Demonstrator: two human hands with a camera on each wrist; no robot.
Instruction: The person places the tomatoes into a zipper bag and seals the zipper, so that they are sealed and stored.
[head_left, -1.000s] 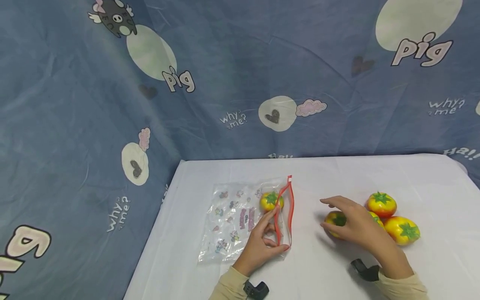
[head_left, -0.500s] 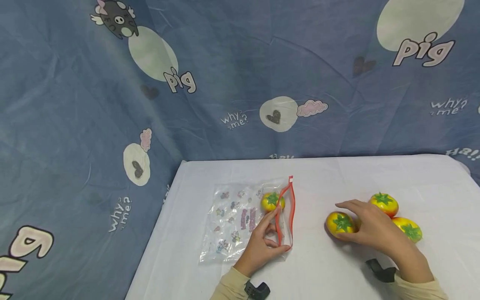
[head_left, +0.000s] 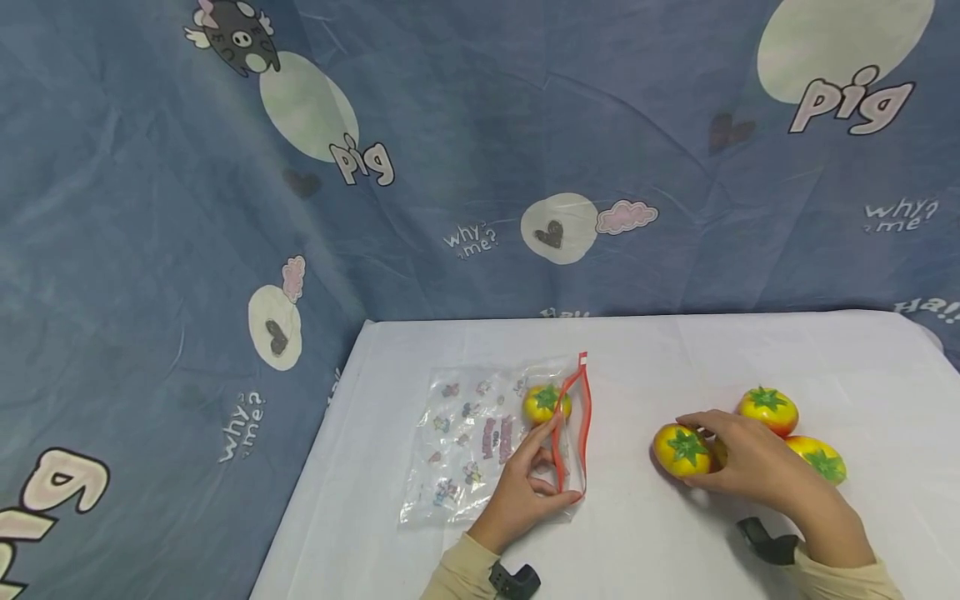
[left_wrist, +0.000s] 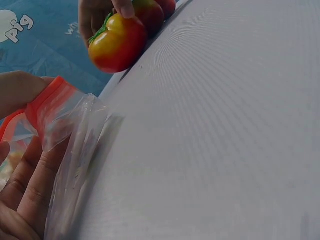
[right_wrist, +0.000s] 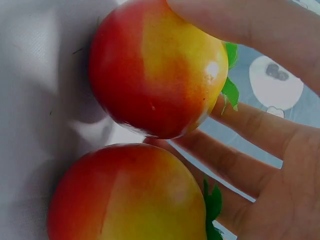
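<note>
My left hand (head_left: 517,492) holds the mouth of a clear zip bag (head_left: 450,450) apart. Its red-edged plastic (left_wrist: 52,100) runs between thumb and fingers in the left wrist view. Inside the bag, near its mouth, lies one yellow tomato (head_left: 542,403) with a green leaf cap. On the right, my right hand (head_left: 772,467) grips a red-and-yellow tomato (head_left: 681,450), thumb on one side and fingers on the other, as the right wrist view shows on the tomato (right_wrist: 155,70). A second tomato (right_wrist: 125,195) sits close below it, mostly hidden under the hand in the head view.
Behind the right hand are two more tomatoes, one at the back (head_left: 768,408) and one to the right (head_left: 819,458), partly covered by the wrist. The white-covered table (head_left: 630,358) ends at a blue printed curtain (head_left: 420,208).
My right hand moved right and its fingers came round the leftmost tomato, which has shifted slightly right. The left hand has kept its hold on the bag's mouth.
</note>
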